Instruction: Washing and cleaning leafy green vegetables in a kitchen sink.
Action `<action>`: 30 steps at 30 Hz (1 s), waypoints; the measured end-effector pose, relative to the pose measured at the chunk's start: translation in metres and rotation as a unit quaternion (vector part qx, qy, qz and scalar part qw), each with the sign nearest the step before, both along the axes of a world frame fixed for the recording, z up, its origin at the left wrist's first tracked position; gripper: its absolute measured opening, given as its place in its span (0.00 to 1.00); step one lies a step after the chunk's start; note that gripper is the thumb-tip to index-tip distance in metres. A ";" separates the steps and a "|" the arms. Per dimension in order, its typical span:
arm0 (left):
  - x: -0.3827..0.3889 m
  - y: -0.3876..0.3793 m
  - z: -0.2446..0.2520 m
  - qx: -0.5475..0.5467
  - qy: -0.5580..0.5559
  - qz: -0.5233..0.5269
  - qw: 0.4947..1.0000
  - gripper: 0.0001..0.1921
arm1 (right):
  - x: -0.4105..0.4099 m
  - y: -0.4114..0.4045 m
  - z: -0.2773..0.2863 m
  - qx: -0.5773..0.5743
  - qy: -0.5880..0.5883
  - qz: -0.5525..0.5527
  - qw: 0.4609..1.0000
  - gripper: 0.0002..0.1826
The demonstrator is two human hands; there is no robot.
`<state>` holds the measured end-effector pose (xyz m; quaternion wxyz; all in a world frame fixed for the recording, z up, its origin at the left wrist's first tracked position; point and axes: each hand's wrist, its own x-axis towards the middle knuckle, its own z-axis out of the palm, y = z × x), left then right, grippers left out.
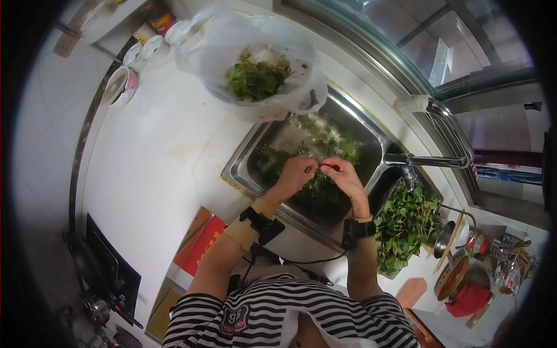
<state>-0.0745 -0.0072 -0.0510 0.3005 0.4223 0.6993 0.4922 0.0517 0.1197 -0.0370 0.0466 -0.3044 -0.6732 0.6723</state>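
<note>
Both hands are close together over a stainless steel sink (237, 167) of water with leafy greens (348, 145) floating in it. My left hand (298, 174) pinches one end of a thin reddish plant stem (315, 168). My right hand (341, 174) pinches the stem's other side, a small distance away. Beyond the sink's far left corner sits a translucent plastic bag (209, 65), spread wide, with leaves and stems (259, 78) inside. A large heap of leafy greens (404, 226) lies to the right of the sink.
A chrome faucet (439, 161) reaches over the sink's right edge. Bowls (124, 87) stand at the counter's far left, and a black wok (87, 261) is at the near left. A knife-like wooden board (411, 292), pans (452, 278) and a red cloth (470, 300) lie at the right.
</note>
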 end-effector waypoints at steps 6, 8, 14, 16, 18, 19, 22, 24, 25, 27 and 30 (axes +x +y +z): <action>0.001 -0.001 0.006 0.021 0.076 -0.027 0.997 0.04 | 0.001 0.011 0.006 -0.170 -0.090 0.027 0.981 0.03; 0.000 -0.002 0.007 0.031 0.081 -0.036 0.996 0.04 | 0.003 0.007 0.004 -0.187 -0.080 0.009 0.979 0.03; 0.000 -0.001 0.007 0.037 0.023 -0.032 0.999 0.05 | 0.004 0.005 0.011 -0.190 -0.050 -0.005 0.980 0.04; 0.002 0.002 0.007 0.035 -0.017 -0.032 0.999 0.05 | 0.009 0.005 0.007 -0.178 -0.048 -0.012 0.983 0.04; 0.004 0.002 0.006 0.030 -0.017 -0.029 0.999 0.04 | 0.010 0.002 -0.003 0.081 -0.045 0.014 0.996 0.04; 0.005 0.001 0.005 0.029 -0.016 -0.029 0.999 0.04 | 0.009 0.000 -0.005 0.080 -0.044 0.015 0.996 0.04; 0.007 0.002 0.003 0.021 -0.035 -0.001 0.999 0.04 | 0.005 -0.007 -0.003 0.272 0.015 -0.011 0.962 0.04; 0.009 0.004 0.004 0.006 -0.064 0.012 0.998 0.07 | 0.007 -0.011 -0.010 0.196 0.008 -0.063 0.979 0.04; 0.010 0.007 0.005 0.006 -0.064 0.011 0.998 0.07 | 0.008 -0.012 -0.014 0.118 0.000 -0.115 0.986 0.04; 0.010 0.013 0.006 0.011 -0.097 0.016 0.995 0.07 | 0.007 -0.013 -0.018 0.042 0.038 -0.143 0.988 0.05; 0.006 0.016 0.006 0.007 -0.124 -0.011 0.992 0.08 | 0.007 -0.014 -0.006 -0.042 0.076 -0.167 0.982 0.06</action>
